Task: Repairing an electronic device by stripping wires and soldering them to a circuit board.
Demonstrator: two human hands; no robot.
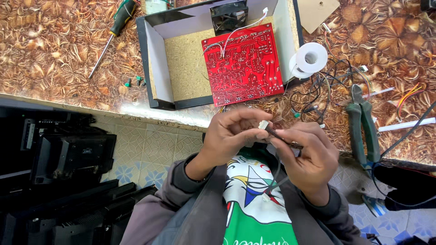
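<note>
connector (263,124), small white plastic plug on a thin wire lead (278,136), sits in front of the chest, just below the desk (54,59) edge. left hand (231,136) grip: thumb and forefinger closed on the connector body. right hand (305,152) grip: fingers closed around the lead just behind the plug, with the loose end of the wiring hanging down past the green shirt.

handling, as a judgement: the part is very light and the housing stiff but easy to crack; the wires are soft and likely to pull out of their crimps under load. take hold on the flat sides of the housing, not on the wires. smooth plastic may slip, so a firm pinch is advised.

surroundings: red circuit board (243,63) lying in an open box (154,68) with a black fan (228,16); white reel (311,58) beside a tangle of leads; green-handled pliers (363,122) to the right; screwdriver (109,38) well apart at left.
</note>
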